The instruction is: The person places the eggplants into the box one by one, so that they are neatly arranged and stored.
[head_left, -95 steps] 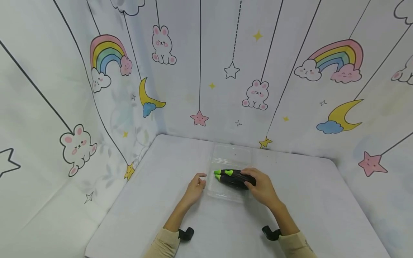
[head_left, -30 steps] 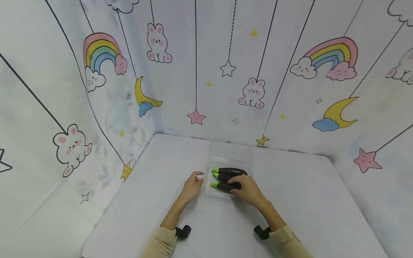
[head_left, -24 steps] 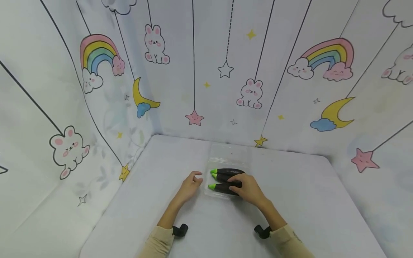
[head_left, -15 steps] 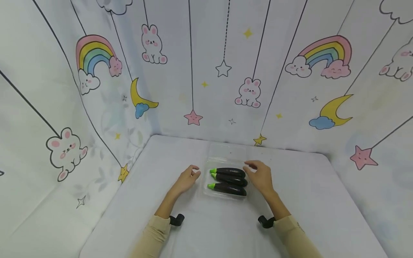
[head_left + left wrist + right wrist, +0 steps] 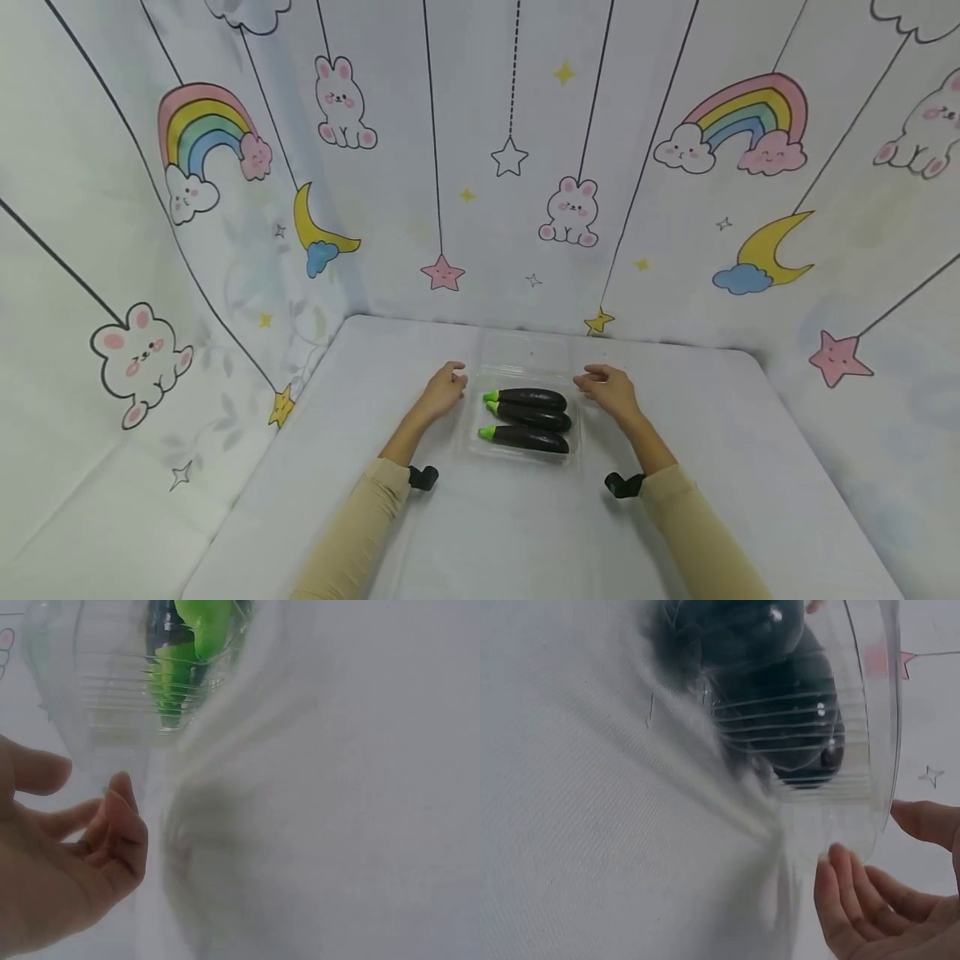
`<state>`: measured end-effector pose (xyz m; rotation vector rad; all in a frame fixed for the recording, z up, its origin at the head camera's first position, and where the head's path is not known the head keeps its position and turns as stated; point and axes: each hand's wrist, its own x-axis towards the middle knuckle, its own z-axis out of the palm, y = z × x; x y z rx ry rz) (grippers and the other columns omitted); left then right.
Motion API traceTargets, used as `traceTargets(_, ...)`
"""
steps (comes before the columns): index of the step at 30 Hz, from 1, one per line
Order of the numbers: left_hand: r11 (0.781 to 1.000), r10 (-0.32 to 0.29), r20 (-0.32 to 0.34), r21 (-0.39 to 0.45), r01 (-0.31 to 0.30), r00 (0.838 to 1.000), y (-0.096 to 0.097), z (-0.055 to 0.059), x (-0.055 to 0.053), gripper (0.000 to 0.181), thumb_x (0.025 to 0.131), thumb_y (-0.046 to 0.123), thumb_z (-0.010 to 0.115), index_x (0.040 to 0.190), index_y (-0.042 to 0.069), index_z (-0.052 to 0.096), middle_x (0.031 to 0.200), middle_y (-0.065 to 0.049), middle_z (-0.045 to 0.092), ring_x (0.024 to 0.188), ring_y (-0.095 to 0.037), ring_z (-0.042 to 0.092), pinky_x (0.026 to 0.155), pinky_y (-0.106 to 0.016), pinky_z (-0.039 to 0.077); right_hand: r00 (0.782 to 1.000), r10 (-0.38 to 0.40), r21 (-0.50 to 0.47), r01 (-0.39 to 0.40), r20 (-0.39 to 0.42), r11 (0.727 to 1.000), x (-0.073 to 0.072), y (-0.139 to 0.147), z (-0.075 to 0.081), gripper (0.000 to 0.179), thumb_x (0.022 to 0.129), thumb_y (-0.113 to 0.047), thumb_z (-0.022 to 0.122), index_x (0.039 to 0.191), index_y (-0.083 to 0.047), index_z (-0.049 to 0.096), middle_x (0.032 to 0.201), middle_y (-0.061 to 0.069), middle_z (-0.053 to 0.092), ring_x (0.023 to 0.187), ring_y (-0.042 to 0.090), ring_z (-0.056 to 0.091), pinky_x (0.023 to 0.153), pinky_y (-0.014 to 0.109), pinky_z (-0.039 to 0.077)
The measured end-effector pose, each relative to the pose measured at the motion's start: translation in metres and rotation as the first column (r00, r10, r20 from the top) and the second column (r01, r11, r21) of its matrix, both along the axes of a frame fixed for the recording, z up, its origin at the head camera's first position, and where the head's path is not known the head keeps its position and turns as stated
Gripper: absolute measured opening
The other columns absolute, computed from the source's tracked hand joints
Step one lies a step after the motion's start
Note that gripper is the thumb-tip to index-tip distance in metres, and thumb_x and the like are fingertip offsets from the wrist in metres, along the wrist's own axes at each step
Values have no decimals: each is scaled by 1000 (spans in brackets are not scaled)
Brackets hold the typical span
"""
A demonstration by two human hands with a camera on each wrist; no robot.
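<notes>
Three dark eggplants (image 5: pixel 532 417) with bright green stems lie side by side in a clear plastic box (image 5: pixel 517 457), stems to the left. Its clear lid (image 5: pixel 525 350) lies folded back toward the wall. My left hand (image 5: pixel 442 392) is at the box's left side near the lid's fold, fingers loosely bent and holding nothing. On the opposite side is my right hand (image 5: pixel 611 393), with relaxed fingers. In the right wrist view, its thumb and fingertips are right at the box's clear edge (image 5: pixel 881 772). Green stems (image 5: pixel 172 682) show through the ribbed wall in the left wrist view.
The box sits on a white-covered table (image 5: pixel 510 533). Behind and beside it hangs a white cloth (image 5: pixel 480 225) printed with rabbits, rainbows, moons and stars. A black wrist mount (image 5: pixel 423 477) is on the left arm, another black mount (image 5: pixel 624 485) on the right.
My right hand has let go of the eggplants, leaving the nearest one apart from the other two, and moved to the box's right side. My left hand has moved farther back along the left side.
</notes>
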<state>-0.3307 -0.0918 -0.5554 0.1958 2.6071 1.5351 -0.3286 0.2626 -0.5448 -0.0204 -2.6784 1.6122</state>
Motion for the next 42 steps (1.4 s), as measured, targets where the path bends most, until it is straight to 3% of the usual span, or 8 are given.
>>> traceTargets(4, 997, -5, 66, 73, 0, 998, 3, -3, -8, 46, 111, 19, 46, 153, 0, 43, 115, -20, 65, 89, -23, 64, 70, -31, 52, 996, 47, -149, -35, 82, 988, -5, 4, -6, 55, 101, -16, 69, 145, 12, 50, 124, 28, 68, 104, 30, 74, 92, 40, 59)
traceTargets(8, 989, -33, 113, 149, 15, 993, 4, -4, -12, 48, 110, 18, 46, 156, 4, 42, 117, -17, 64, 89, -21, 62, 70, -30, 51, 990, 78, -179, -55, 119, 982, -8, 9, -10, 55, 102, -16, 68, 148, 9, 49, 126, 25, 69, 104, 25, 74, 93, 38, 58)
traceTargets(13, 979, -62, 125, 201, 36, 990, 5, -4, -14, 48, 110, 14, 45, 157, 6, 42, 118, -19, 62, 91, -23, 60, 74, -34, 51, 986, 92, -224, -60, 139, 973, -9, 12, -11, 58, 101, -15, 70, 150, 7, 48, 130, 24, 67, 104, 17, 72, 96, 39, 57)
traceTargets(19, 970, -63, 126, 242, 31, 990, 4, -2, -13, 47, 109, 11, 47, 156, 6, 44, 120, -21, 60, 95, -27, 61, 81, -41, 52, 985, 102, -307, -56, 136, 950, -10, 11, -12, 62, 98, -12, 74, 150, 8, 47, 135, 27, 64, 103, 11, 71, 96, 40, 57)
traceTargets(33, 938, -42, 152, 346, -13, 988, 5, -3, -14, 47, 106, 7, 54, 152, 7, 46, 110, -12, 57, 93, -23, 60, 81, -38, 53, 990, 92, -371, -47, 104, 928, -8, 10, -12, 58, 99, -4, 70, 151, 5, 45, 143, 32, 55, 103, 8, 70, 91, 28, 58)
traceTargets(42, 918, -42, 168, 395, -28, 985, 4, -3, -15, 42, 107, 5, 55, 147, 13, 49, 109, -12, 57, 95, -30, 61, 76, -34, 50, 994, 91, -432, -57, 58, 900, -8, 7, -14, 47, 100, 3, 66, 142, 8, 46, 142, 36, 55, 97, 8, 71, 85, 25, 59)
